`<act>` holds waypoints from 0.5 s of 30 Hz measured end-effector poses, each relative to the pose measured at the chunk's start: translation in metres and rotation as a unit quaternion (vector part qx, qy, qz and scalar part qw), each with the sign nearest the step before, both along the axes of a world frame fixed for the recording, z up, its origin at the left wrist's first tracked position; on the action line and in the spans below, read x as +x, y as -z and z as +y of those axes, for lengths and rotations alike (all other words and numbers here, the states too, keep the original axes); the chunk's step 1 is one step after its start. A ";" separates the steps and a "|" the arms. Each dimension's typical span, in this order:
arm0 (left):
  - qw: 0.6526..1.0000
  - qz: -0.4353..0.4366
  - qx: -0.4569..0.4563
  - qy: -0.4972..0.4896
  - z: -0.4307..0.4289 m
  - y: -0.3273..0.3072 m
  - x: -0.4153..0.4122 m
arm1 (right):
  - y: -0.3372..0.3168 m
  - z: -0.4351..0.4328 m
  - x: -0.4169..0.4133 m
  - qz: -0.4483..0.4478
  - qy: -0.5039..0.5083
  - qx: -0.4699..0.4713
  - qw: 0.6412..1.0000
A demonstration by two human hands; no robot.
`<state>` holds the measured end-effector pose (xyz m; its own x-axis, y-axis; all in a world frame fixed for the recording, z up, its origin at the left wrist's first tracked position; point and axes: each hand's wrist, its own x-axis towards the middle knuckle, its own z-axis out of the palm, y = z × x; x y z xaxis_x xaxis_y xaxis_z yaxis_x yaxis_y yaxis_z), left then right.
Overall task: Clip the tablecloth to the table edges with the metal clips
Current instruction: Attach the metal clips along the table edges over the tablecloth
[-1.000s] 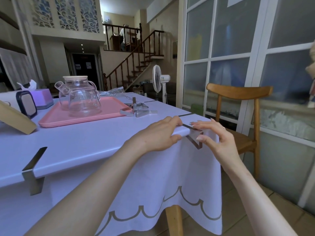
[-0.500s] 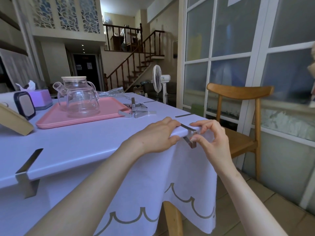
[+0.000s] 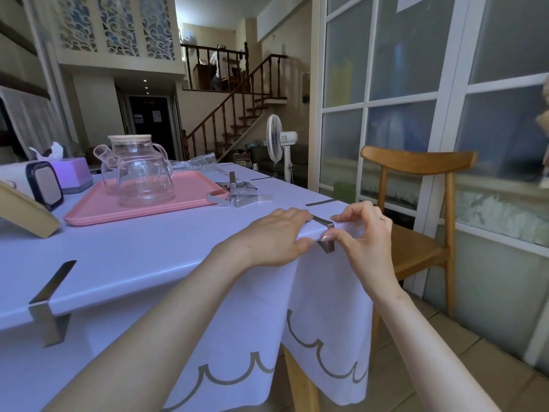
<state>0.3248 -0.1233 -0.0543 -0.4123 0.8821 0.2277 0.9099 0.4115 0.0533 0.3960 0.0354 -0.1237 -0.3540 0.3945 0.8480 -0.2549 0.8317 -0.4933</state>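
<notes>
A pale lilac tablecloth (image 3: pixel 142 263) with a grey scalloped hem covers the table. At the near right corner a metal clip (image 3: pixel 326 233) sits over the table edge, its top strip on the cloth and its lower leg hanging below. My right hand (image 3: pixel 364 233) pinches this clip between thumb and fingers. My left hand (image 3: pixel 276 239) grips the cloth-covered edge just left of the clip. Another clip (image 3: pixel 49 301) is fixed on the front edge at the left. Several loose clips (image 3: pixel 237 196) lie in a pile beside the pink tray.
A pink tray (image 3: pixel 98 209) carries a glass teapot (image 3: pixel 138 171). A tissue box (image 3: pixel 72 173), a small dark mirror (image 3: pixel 44 188) and a wooden stand (image 3: pixel 26 214) are at the left. A wooden chair (image 3: pixel 416 233) stands right of the corner.
My right hand pushed the clip further in over the table edge; it now sits closer against the cloth. My left hand stayed on the edge.
</notes>
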 end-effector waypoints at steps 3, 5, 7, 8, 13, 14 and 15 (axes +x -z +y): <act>1.000 -0.007 -0.001 -0.001 0.001 -0.001 -0.001 | -0.009 0.005 0.003 -0.029 -0.018 0.023 0.999; 1.000 -0.010 -0.004 -0.002 0.002 -0.001 0.000 | -0.013 0.009 0.006 -0.052 -0.050 0.039 0.997; 1.000 -0.009 -0.011 -0.005 0.003 -0.001 0.000 | -0.012 0.014 0.009 -0.070 -0.068 0.054 0.994; 1.000 -0.006 -0.015 -0.006 0.003 -0.002 0.000 | -0.011 0.015 0.010 -0.074 -0.066 0.062 0.993; 1.000 0.000 -0.025 -0.004 0.004 -0.003 0.000 | -0.004 0.011 0.006 -0.058 -0.031 0.058 0.996; 1.000 0.000 -0.024 -0.003 0.004 -0.003 0.000 | -0.004 0.011 0.005 -0.053 -0.026 0.059 0.997; 1.000 -0.002 -0.024 -0.003 0.004 -0.002 0.000 | -0.003 0.010 0.005 -0.049 -0.020 0.064 0.997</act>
